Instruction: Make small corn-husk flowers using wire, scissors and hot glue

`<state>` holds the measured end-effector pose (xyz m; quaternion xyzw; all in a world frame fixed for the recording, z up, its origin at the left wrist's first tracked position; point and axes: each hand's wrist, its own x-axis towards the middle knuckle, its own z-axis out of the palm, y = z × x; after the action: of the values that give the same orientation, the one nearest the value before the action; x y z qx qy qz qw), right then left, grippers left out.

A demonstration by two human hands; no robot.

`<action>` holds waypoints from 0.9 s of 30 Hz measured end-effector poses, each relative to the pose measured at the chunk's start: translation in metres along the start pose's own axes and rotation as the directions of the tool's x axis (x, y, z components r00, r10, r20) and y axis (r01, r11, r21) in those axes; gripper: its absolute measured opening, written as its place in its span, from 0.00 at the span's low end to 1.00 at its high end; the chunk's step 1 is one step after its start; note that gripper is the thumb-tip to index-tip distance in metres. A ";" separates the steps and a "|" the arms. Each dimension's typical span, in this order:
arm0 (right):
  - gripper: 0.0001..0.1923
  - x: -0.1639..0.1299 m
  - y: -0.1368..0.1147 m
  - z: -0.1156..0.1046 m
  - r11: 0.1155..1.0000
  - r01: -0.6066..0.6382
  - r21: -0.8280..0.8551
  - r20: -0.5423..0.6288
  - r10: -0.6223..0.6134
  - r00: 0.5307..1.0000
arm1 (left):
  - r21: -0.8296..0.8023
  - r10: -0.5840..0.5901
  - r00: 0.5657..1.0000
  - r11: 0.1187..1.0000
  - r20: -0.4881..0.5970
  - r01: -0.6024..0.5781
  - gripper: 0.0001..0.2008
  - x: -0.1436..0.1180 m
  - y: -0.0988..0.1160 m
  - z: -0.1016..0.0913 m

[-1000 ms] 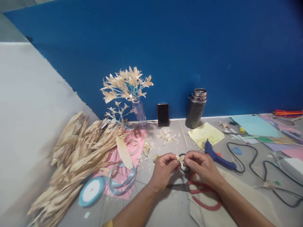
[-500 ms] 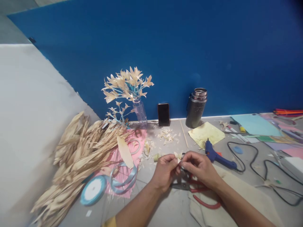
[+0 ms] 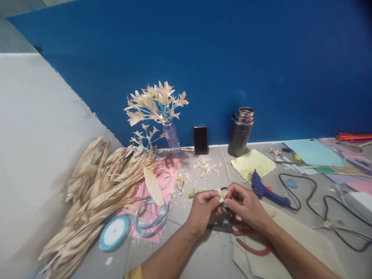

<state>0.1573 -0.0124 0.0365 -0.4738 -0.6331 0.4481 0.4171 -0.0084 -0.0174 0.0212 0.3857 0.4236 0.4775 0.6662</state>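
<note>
My left hand (image 3: pixel 202 209) and my right hand (image 3: pixel 247 205) meet over the grey table (image 3: pixel 203 255), both pinching a small cream husk petal piece (image 3: pixel 222 194) between their fingertips. Red-handled scissors (image 3: pixel 247 240) lie flat on the table right under my hands, partly hidden by them. A blue glue gun (image 3: pixel 266 192) rests just to the right of my right hand, its black cord (image 3: pixel 319 209) trailing rightward.
A pile of dried corn husks (image 3: pixel 95 193) covers the left. A blue ribbon spool (image 3: pixel 114 232) lies on pink paper (image 3: pixel 154 205). At the back stand a vase of husk flowers (image 3: pixel 158 106), a phone (image 3: pixel 200 140), a steel flask (image 3: pixel 241 131). Coloured papers (image 3: pixel 314 153) lie right.
My hands stay together over the scissors, turning the small husk piece slightly between the fingertips. The view shifted a little; nothing else moved.
</note>
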 end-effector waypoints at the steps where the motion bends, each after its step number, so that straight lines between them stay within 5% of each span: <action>1: 0.07 0.000 0.000 0.000 1.000 -0.007 0.003 0.004 0.007 1.000 | 0.012 0.005 1.000 1.000 -0.011 -0.005 0.17 -0.001 0.001 0.001; 8: 0.10 0.003 0.003 -0.001 0.997 -0.058 0.044 0.036 0.057 0.998 | 0.108 0.099 0.995 0.990 -0.030 -0.095 0.17 -0.009 0.013 0.008; 19: 0.08 0.001 0.002 -0.004 0.998 -0.017 0.066 0.118 0.010 0.993 | 0.058 0.072 0.988 0.996 -0.140 -0.065 0.11 -0.005 0.011 0.006; 27: 0.09 -0.001 0.000 0.000 0.997 0.069 -0.045 0.025 -0.067 0.997 | 0.052 0.085 0.985 0.996 -0.149 -0.078 0.09 -0.008 0.007 0.006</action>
<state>0.1573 -0.0139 0.0368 -0.4561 -0.6640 0.4245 0.4134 -0.0066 -0.0237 0.0308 0.3805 0.4678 0.5223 0.6030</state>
